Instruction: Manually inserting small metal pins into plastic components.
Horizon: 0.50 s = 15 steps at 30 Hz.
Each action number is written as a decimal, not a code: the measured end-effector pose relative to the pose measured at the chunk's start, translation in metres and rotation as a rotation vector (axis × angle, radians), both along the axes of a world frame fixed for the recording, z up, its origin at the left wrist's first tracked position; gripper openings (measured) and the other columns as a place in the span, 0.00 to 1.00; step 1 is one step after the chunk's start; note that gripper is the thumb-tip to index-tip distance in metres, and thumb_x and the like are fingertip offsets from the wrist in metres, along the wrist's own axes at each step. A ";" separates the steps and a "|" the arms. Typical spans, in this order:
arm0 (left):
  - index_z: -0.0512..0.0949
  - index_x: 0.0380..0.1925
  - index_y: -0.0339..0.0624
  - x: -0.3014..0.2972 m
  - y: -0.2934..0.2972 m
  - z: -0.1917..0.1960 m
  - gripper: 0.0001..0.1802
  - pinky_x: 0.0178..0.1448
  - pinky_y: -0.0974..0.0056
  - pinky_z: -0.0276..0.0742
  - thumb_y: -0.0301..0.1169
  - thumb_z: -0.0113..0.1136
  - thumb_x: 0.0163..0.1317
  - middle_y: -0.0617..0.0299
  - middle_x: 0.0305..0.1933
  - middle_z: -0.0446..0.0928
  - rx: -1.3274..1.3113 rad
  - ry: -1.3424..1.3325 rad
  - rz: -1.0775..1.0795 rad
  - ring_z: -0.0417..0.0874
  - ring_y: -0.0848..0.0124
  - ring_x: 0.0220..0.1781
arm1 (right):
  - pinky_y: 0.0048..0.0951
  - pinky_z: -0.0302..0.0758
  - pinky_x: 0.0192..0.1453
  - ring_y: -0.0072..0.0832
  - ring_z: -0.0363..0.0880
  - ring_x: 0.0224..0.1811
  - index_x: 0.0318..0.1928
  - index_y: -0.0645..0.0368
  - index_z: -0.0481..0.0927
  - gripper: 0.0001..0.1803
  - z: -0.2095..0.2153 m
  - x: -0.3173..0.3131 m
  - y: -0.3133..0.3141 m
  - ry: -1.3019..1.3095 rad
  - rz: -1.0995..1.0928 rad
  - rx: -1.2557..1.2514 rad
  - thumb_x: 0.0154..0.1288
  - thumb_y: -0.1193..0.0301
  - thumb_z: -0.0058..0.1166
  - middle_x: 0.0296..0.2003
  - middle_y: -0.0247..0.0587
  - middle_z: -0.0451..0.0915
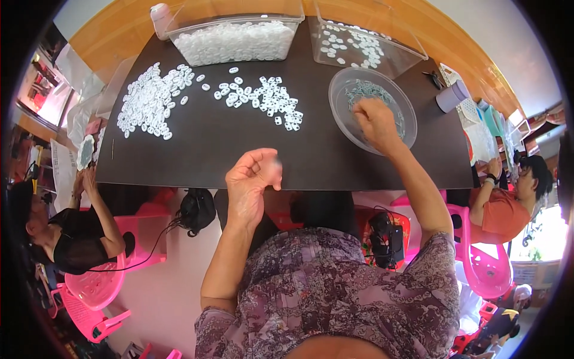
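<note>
My left hand (251, 176) is raised over the front edge of the dark table, its fingers drawn together in a pinch. Something at the fingertips is blurred, and I cannot make out what it is. Over a round clear plastic bowl (338, 113) at the right, my right hand (375, 121) has its fingers curled closed, and whatever they hold is hidden. Small grey-green metal pieces that look like screws (365, 90) lie inside the bowl. Small white oval plastic parts with dark holes (278, 99) are scattered across the table's middle, beyond my left hand.
A large heap of white parts (146, 105) covers the left. Behind stand a clear bin full of them (233, 45) and another bin holding fewer (353, 48). A lidded cup (452, 97) stands at the right. One person (78, 233) sits left, another (508, 209) right.
</note>
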State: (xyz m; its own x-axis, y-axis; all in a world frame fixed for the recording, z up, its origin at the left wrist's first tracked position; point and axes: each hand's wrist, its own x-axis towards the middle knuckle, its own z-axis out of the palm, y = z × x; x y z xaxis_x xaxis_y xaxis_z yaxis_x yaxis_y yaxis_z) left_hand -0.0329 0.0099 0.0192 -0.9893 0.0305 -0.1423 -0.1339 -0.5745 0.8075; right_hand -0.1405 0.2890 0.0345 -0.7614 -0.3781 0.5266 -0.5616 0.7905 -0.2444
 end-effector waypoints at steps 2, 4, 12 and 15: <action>0.77 0.37 0.33 0.001 0.001 -0.001 0.08 0.29 0.73 0.72 0.25 0.60 0.59 0.59 0.29 0.78 -0.006 0.031 0.028 0.76 0.76 0.24 | 0.30 0.69 0.37 0.33 0.73 0.32 0.30 0.62 0.76 0.04 0.004 0.007 0.001 -0.093 -0.015 -0.107 0.52 0.80 0.54 0.27 0.40 0.75; 0.76 0.36 0.33 0.001 0.001 -0.005 0.06 0.27 0.71 0.72 0.23 0.58 0.59 0.58 0.29 0.77 -0.028 0.021 0.031 0.75 0.75 0.23 | 0.27 0.69 0.37 0.28 0.73 0.32 0.32 0.62 0.78 0.05 0.010 0.018 -0.006 -0.174 -0.023 -0.198 0.52 0.80 0.54 0.27 0.37 0.75; 0.75 0.36 0.33 0.007 0.013 0.001 0.07 0.25 0.72 0.71 0.23 0.59 0.59 0.58 0.28 0.77 0.038 0.009 0.010 0.75 0.75 0.21 | 0.16 0.70 0.39 0.13 0.73 0.34 0.35 0.63 0.80 0.06 0.015 0.069 -0.084 -0.553 0.179 -0.722 0.54 0.81 0.57 0.31 0.29 0.77; 0.75 0.36 0.32 0.011 0.013 0.002 0.07 0.25 0.72 0.71 0.23 0.59 0.58 0.58 0.27 0.77 0.006 0.024 0.048 0.75 0.75 0.21 | 0.16 0.72 0.41 0.13 0.74 0.36 0.37 0.65 0.78 0.07 0.011 0.080 -0.104 -0.846 0.232 -0.853 0.56 0.81 0.56 0.33 0.30 0.77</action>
